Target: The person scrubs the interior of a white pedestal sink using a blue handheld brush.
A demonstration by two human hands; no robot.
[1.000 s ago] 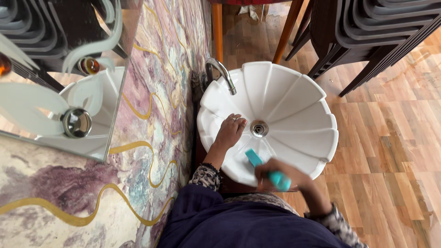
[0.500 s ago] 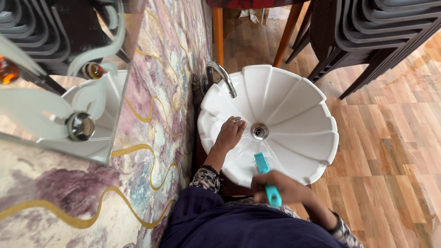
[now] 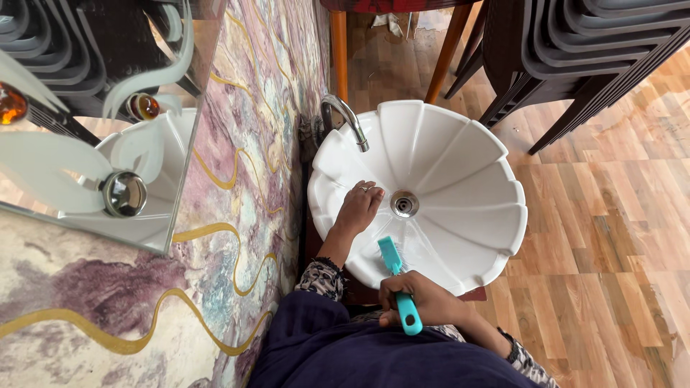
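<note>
Scrubbing is under way, it seems — the right hand (image 3: 424, 298) clenches the teal brush (image 3: 397, 276) over the near wall of the white basin (image 3: 460, 165), below the drain (image 3: 404, 204), while the left hand (image 3: 358, 208) rests flat and released beside that drain — the next stroke probably calls for bristle pressure toward it.

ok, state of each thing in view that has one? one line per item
left hand: open, flat on the inside of the basin
right hand: closed around the brush handle
teal scrub brush: held, bristle end against the basin's near wall
white fluted basin: holds no standing water
tap: no water running
drain: unplugged
stacked dark chairs: nested, standing on the wood floor
</note>
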